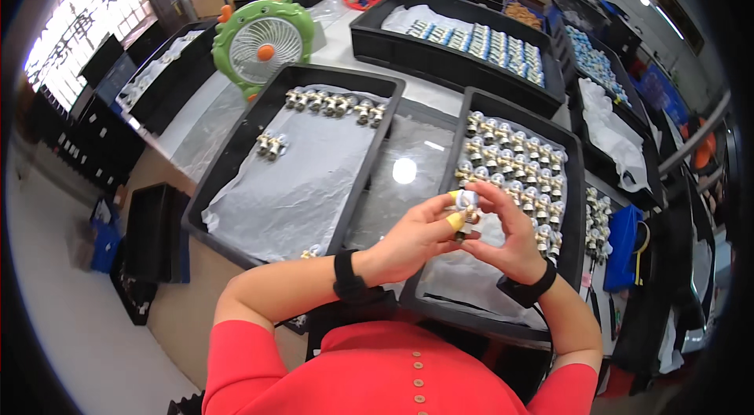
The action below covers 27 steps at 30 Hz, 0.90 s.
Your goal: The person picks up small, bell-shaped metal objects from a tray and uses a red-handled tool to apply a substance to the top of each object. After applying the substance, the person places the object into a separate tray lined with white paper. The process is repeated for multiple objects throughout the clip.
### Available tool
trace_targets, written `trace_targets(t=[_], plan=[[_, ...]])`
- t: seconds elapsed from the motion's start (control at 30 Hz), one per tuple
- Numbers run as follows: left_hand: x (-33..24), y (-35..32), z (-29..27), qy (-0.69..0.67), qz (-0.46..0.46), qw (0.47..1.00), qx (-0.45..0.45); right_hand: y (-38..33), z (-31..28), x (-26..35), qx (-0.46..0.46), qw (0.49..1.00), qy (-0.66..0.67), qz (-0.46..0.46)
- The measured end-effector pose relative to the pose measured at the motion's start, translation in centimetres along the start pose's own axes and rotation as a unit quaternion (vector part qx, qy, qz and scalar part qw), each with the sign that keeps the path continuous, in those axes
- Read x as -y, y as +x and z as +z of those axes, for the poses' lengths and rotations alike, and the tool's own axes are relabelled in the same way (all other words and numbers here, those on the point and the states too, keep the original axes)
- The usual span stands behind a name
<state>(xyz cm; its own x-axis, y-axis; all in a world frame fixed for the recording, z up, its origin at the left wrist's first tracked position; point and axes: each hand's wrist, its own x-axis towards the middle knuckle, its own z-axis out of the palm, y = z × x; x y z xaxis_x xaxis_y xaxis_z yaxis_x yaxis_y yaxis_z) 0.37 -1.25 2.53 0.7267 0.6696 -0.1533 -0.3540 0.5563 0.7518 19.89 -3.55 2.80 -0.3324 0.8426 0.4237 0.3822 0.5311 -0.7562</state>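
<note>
Both my hands hold one small painted figurine (469,201) over the right-hand black tray (576,203). It has a pale, rounded top and a darker lower part. My left hand (412,238), with yellow covers on two fingertips, pinches it from the left. From the other side, the fingers of my right hand (512,241) close on it. Rows of similar figurines (510,156) stand on white paper in that tray. To the left, another black tray (236,140) holds a row of figurines (334,103) at its far end, a small group nearer, and one by its near edge.
A green animal-shaped fan (265,50) stands behind the left tray. Beyond, a large black tray (369,42) holds rows of blue-and-white pieces. More figurines (597,223) and a blue bin (623,246) lie to the right. Stacked black crates (86,140) stand at far left.
</note>
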Motion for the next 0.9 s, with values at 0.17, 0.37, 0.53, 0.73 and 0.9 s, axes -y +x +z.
trace_targets(t=[0.17,0.37,0.53,0.73,0.9], plan=[[0.4,0.2,-1.1,0.046,0.02,0.999,0.002,-0.2,-0.2,0.1,0.019,0.999,-0.051,0.004],[0.8,0.2,-0.7,0.045,0.032,0.998,-0.007,-0.7,0.2,-0.4,0.0,0.999,-0.037,0.017],[1.0,0.3,-1.2,0.065,0.044,0.997,-0.002,-0.7,0.3,-0.3,-0.004,0.999,-0.038,0.026],[1.2,0.1,-1.4,0.074,0.057,0.995,-0.02,-0.5,0.4,-0.3,0.003,0.999,-0.03,0.024],[1.1,0.2,-1.2,0.091,0.054,0.994,-0.027,-0.7,0.4,-0.1,-0.011,0.999,-0.038,0.015]])
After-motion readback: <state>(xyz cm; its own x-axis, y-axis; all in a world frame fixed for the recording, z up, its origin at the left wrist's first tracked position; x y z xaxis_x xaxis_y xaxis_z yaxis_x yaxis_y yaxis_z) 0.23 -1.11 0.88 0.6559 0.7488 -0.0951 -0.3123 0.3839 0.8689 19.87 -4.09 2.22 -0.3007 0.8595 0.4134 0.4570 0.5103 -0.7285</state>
